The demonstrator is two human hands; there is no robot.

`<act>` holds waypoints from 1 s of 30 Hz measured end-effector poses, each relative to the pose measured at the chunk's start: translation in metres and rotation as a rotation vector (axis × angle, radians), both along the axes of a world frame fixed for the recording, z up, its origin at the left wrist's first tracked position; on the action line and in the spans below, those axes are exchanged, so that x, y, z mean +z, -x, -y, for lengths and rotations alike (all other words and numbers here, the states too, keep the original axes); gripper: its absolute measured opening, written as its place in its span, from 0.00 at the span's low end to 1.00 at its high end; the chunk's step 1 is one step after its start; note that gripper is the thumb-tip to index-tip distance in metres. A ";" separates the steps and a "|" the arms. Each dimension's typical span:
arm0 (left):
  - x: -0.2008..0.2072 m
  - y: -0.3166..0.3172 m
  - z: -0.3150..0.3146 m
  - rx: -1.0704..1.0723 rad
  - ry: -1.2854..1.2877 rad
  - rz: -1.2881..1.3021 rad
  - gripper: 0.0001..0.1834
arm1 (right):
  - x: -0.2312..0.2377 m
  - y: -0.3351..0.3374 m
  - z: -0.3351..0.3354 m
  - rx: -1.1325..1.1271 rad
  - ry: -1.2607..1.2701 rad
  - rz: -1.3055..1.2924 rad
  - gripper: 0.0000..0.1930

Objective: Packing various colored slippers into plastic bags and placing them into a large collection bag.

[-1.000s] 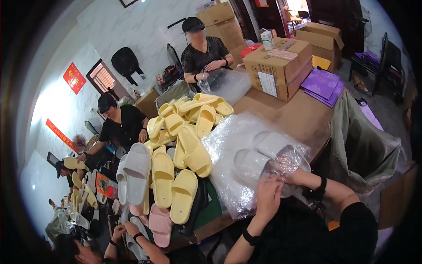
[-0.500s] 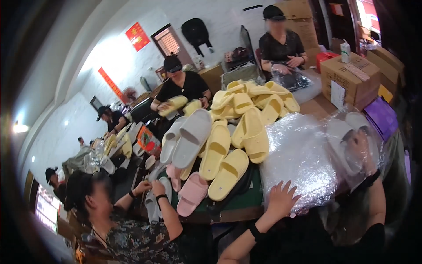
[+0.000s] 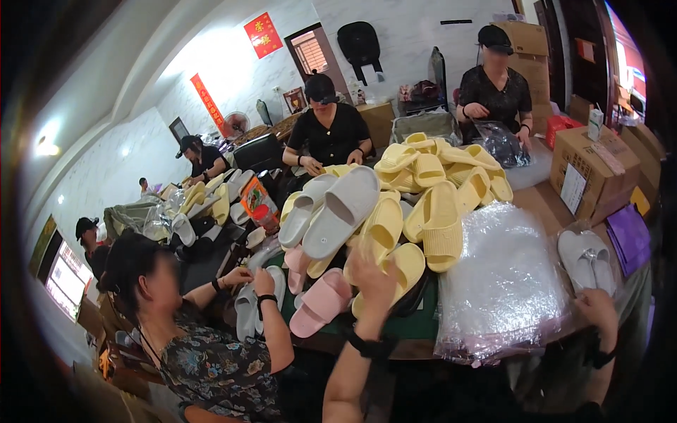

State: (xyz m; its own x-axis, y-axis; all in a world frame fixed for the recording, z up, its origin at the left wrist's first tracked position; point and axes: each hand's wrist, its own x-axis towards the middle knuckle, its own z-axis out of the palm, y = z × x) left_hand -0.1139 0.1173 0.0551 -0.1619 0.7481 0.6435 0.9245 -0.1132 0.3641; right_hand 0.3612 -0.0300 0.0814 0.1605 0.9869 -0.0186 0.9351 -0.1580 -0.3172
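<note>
My left hand (image 3: 372, 278), smeared by motion, is raised over a yellow slipper (image 3: 403, 275) at the near edge of the slipper pile; its fingers are too blurred to read. At the right, my right hand (image 3: 597, 310) is closed at the near end of a clear plastic bag (image 3: 612, 282). Inside that bag lies a pair of light grey slippers (image 3: 584, 257). Between my hands a thick stack of clear plastic bags (image 3: 501, 275) lies on the table. A pink slipper (image 3: 321, 303) and a large grey slipper (image 3: 342, 211) are left of my left hand.
A cardboard box (image 3: 596, 173) and purple packaging (image 3: 627, 240) stand beyond the bagged pair. Yellow slippers (image 3: 437, 166) are heaped mid-table. A co-worker (image 3: 211, 338) sits close on my left, handling grey slippers; another person (image 3: 328, 134) works across the table, a third (image 3: 497, 99) farther right.
My left hand has lifted off the bag stack and moved left to the slippers. My right hand has drawn back toward me from beside the bagged slippers' far part. The view has shifted.
</note>
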 end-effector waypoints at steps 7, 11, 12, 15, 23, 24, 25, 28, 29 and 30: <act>-0.007 0.101 -0.043 0.398 -0.300 0.268 0.46 | -0.075 0.135 -0.040 0.776 -0.269 -0.025 0.23; 0.014 0.090 -0.016 -0.155 -0.067 1.258 0.35 | -0.102 0.164 -0.038 0.874 -0.131 0.038 0.27; 0.016 0.096 -0.012 -0.271 0.096 1.455 0.32 | -0.102 0.168 -0.033 0.795 -0.059 0.115 0.28; 0.020 0.082 -0.002 -0.545 0.163 1.697 0.21 | -0.120 0.172 -0.030 0.798 -0.125 0.147 0.29; 0.049 -0.031 0.043 -0.721 -0.137 1.383 0.33 | -0.130 0.174 -0.024 0.679 -0.141 0.103 0.27; 0.046 -0.039 0.054 -0.730 -0.121 1.375 0.33 | -0.132 0.177 -0.026 0.695 -0.187 0.062 0.27; 0.040 -0.048 0.066 -0.682 -0.159 1.221 0.35 | -0.133 0.179 -0.024 0.680 -0.189 0.051 0.27; 0.018 -0.111 0.085 -0.733 -0.109 1.166 0.36 | -0.134 0.178 -0.028 0.643 -0.126 0.043 0.28; 0.013 -0.127 0.092 -0.781 -0.045 1.239 0.36 | -0.131 0.180 -0.029 0.652 -0.103 0.046 0.28; 0.008 -0.143 0.100 -0.829 0.020 1.313 0.36 | -0.128 0.180 -0.027 0.661 -0.080 0.052 0.28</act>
State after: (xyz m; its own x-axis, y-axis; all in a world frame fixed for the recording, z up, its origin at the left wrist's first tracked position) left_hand 0.0293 0.0177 0.0631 -0.1351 0.9169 0.3756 -0.3507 -0.3988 0.8473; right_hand 0.1807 -0.0026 -0.0471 -0.4799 0.8759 0.0503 0.8415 0.4757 -0.2561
